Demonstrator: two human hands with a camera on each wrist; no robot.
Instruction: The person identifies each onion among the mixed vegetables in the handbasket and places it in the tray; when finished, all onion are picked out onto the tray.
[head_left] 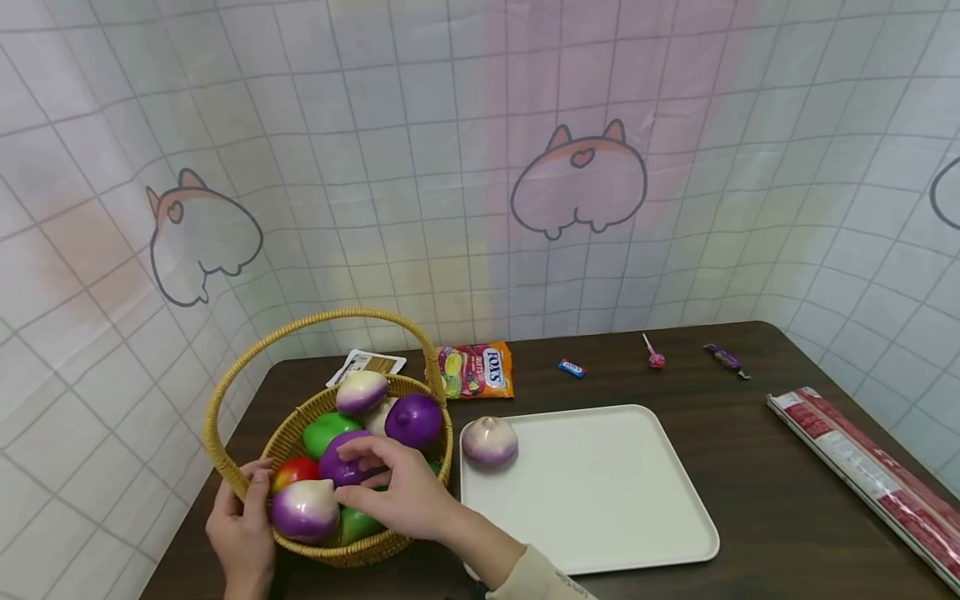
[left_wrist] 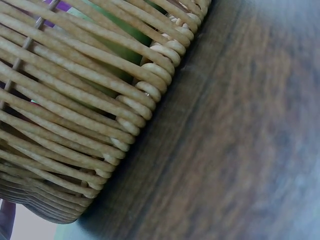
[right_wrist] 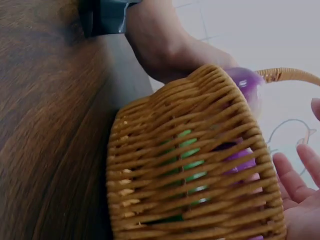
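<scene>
- Over the basket (head_left: 247,487), a purple ball (head_left: 343,460) is being clasped by right hand (head_left: 397,492) fingers; neighbouring fruit risks being dislodged.
- Left hand (head_left: 243,533) fingers are being curled round the rim; looser bracing risks the basket tipping.

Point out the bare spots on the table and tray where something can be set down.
Most of the white tray is bare; only a purple-white turnip sits at its far left corner. Bare table lies between tray and red roll. The basket is crowded, both hands there.
</scene>
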